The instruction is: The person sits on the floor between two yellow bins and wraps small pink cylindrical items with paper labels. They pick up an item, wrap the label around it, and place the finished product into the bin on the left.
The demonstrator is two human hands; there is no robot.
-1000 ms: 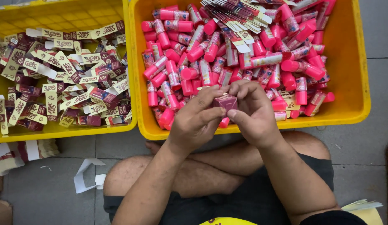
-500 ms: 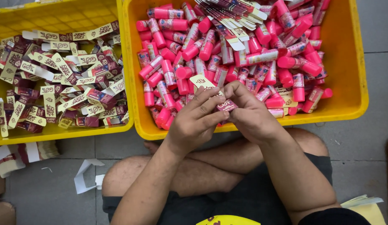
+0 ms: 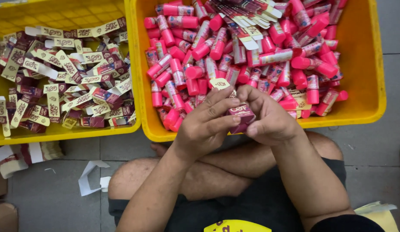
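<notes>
Head view, single camera looking down: I sat cross-legged on the grey floor, both hands raised in front of the near rim of the right-hand yellow crate [image 3: 372,86]. My left hand [image 3: 204,129] was curled partway closed, its fingers [image 3: 217,105] lying across the top and near side of a small maroon carton [image 3: 242,117] with a cream printed flap. My right hand [image 3: 271,118] was also curled closed around the same carton from the other side, thumb pressed to its lower edge; carton pinched between both hands, its far end hidden by my fingers. Whether a tube was inside the carton, could not tell. The carton sat just above the crate's near wall, in line with my knees. That crate held a heap of pink tubes [image 3: 195,73] lying at all angles, with a fan of flat unfolded cartons [image 3: 247,17] on top toward the back. A second yellow crate [image 3: 66,133] to the left, touching the first, held folded maroon-and-cream cartons [image 3: 71,86] in a loose pile. Scraps of white card [image 3: 90,176] lay on the floor beside my left knee
</notes>
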